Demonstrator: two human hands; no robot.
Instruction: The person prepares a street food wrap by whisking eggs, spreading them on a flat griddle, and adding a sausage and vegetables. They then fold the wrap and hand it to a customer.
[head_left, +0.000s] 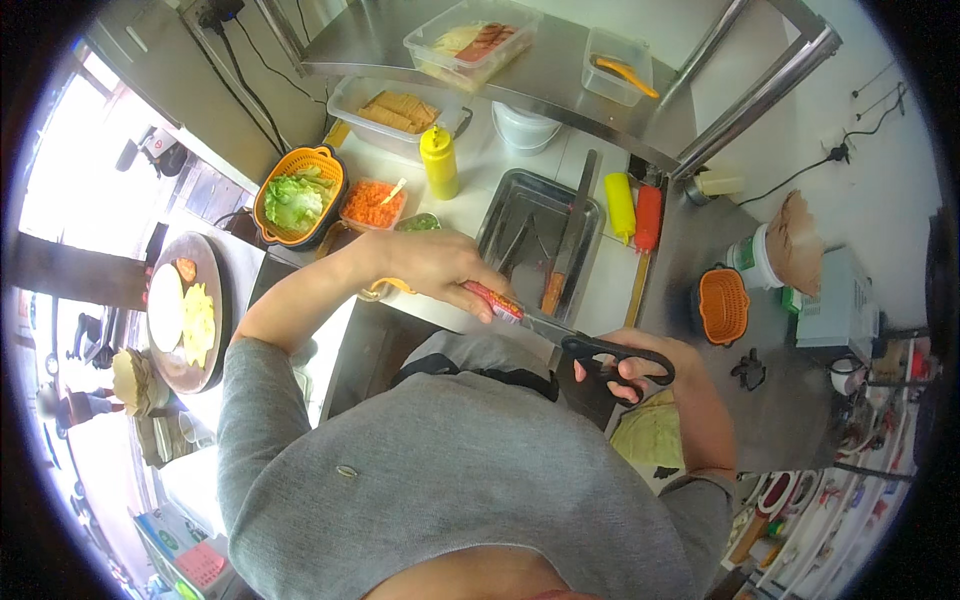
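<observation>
My left hand (435, 266) pinches a slim red printed packet (493, 301) above the front of the worktop. In my right hand (654, 346) are scissors (576, 347) with black handles, my fingers through the loops. The blades point left and meet the packet's right end; whether they have cut it cannot be told. Beyond the packet lies a dark metal tray (491, 217) holding metal tongs (517, 244) and a long flat blade with a wooden handle (553, 294). A small tub of chopped greens (420, 223) stands just beyond my left wrist.
An orange basket of lettuce (300, 199), shredded carrot (371, 204) and a yellow squeeze bottle (439, 161) stand back left. Yellow (619, 204) and red (648, 214) bottles lie right of the tray. A round griddle (217, 300) with food is left. A steel shelf (360, 41) overhangs the back.
</observation>
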